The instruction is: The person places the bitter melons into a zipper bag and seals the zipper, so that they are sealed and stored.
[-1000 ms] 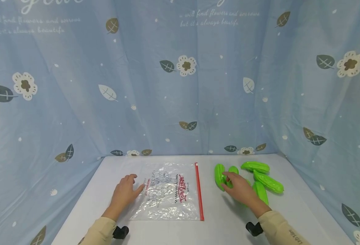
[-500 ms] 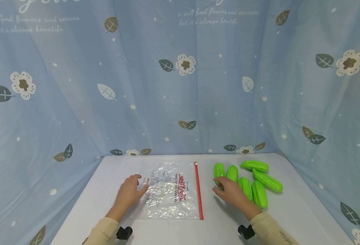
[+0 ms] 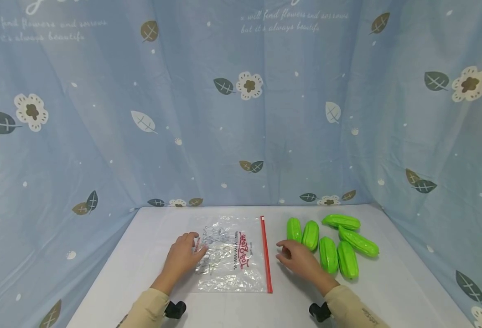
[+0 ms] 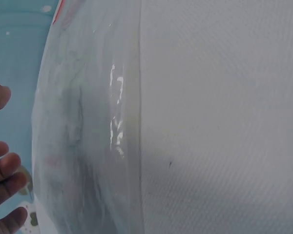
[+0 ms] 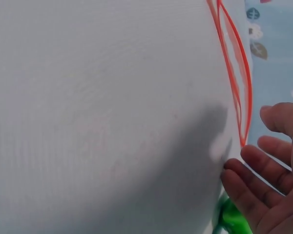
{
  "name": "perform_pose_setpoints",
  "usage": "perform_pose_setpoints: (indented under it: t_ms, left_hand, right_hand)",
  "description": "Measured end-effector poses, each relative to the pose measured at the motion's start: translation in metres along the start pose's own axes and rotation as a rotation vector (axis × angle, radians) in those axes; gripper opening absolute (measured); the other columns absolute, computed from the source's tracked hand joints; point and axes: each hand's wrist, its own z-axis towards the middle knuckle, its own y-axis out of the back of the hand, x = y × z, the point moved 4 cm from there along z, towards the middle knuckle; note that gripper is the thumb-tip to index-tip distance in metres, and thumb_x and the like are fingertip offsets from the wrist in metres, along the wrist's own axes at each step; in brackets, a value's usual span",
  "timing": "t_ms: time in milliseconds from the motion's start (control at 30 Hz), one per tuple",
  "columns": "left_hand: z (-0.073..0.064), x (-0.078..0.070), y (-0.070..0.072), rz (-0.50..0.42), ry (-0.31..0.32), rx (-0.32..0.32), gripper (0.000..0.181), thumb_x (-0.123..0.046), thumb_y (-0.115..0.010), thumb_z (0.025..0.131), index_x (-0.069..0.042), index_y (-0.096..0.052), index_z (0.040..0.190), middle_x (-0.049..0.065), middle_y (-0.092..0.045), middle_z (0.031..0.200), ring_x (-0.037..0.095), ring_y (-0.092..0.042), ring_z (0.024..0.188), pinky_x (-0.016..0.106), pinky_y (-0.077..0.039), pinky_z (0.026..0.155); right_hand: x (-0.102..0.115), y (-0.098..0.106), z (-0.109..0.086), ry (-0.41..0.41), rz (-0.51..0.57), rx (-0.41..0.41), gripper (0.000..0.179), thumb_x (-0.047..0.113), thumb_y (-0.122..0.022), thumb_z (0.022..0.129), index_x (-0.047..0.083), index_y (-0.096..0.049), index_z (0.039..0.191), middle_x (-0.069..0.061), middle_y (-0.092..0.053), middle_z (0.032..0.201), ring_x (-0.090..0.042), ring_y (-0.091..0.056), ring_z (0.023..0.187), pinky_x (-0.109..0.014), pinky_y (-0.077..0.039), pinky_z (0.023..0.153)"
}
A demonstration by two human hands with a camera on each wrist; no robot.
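A clear plastic zip bag (image 3: pixel 224 278) lies flat, with red print and a red zip edge (image 3: pixel 267 259) along its right side. Over the bag's left part is my left hand (image 3: pixel 182 255), its fingers loosely spread and nothing in them. My right hand (image 3: pixel 300 259) hovers between the zip edge and the green things, holding nothing, fingers relaxed. The right wrist view shows that red edge (image 5: pixel 249 83) as two lines parted along their length. Several shiny, bright green, cucumber-shaped things, one of them nearest the hand (image 3: pixel 294 228), lie loosely grouped on the right; part of that one is hidden.
Everything lies on a white-covered table (image 3: pixel 232 312). A blue curtain (image 3: pixel 208 114) with leaves and flowers stands behind it and along both sides. A small black device (image 3: pixel 175 310) sits at the left wrist, another (image 3: pixel 320 312) at the right.
Both hands have moved inward: the left to the right over the bag, the right leftward off the green things toward the red edge. The bag and the green things lie much as before.
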Motion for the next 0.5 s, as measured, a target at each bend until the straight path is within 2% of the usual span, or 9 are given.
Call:
perform_pose_setpoints:
  t_ms: [100, 233, 400, 500]
  left_hand:
    - [-0.001, -0.002, -0.003, 0.005, -0.012, -0.003, 0.05, -0.035, -0.077, 0.088, 0.001, -0.064, 0.119, 0.005, -0.06, 0.089, 0.021, -0.056, 0.082, 0.046, -0.05, 0.077]
    - [-0.002, -0.008, -0.007, 0.002, -0.022, 0.005, 0.051, -0.036, -0.078, 0.088, 0.001, -0.064, 0.121, 0.007, -0.06, 0.092, 0.024, -0.057, 0.085, 0.047, -0.051, 0.078]
    - [-0.004, -0.013, -0.012, 0.01, -0.028, 0.021, 0.053, -0.036, -0.078, 0.088, 0.001, -0.064, 0.123, 0.014, -0.064, 0.111, 0.034, -0.062, 0.105, 0.052, -0.052, 0.091]
    - [-0.004, -0.014, -0.016, 0.016, -0.032, 0.028, 0.055, -0.038, -0.078, 0.088, 0.0, -0.064, 0.125, 0.016, -0.064, 0.116, 0.036, -0.062, 0.11, 0.053, -0.052, 0.095]
  right_hand:
    - [0.002, -0.002, 0.001, 0.001, 0.007, -0.003, 0.034, 0.021, -0.081, 0.088, 0.011, -0.071, 0.119, 0.005, -0.067, 0.103, -0.012, -0.064, 0.096, -0.033, -0.058, 0.084]
    - [0.003, -0.007, 0.004, 0.006, 0.022, 0.0, 0.037, 0.022, -0.08, 0.088, 0.01, -0.07, 0.122, -0.002, -0.069, 0.119, -0.022, -0.065, 0.112, -0.042, -0.056, 0.095]
    - [0.002, -0.015, 0.012, 0.017, 0.037, 0.024, 0.04, 0.023, -0.08, 0.088, 0.011, -0.069, 0.125, -0.006, -0.067, 0.126, -0.027, -0.061, 0.122, -0.046, -0.051, 0.103]
    - [0.001, -0.018, 0.016, 0.017, 0.048, 0.039, 0.041, 0.023, -0.08, 0.088, 0.012, -0.068, 0.126, -0.007, -0.066, 0.13, -0.029, -0.059, 0.127, -0.048, -0.049, 0.105]
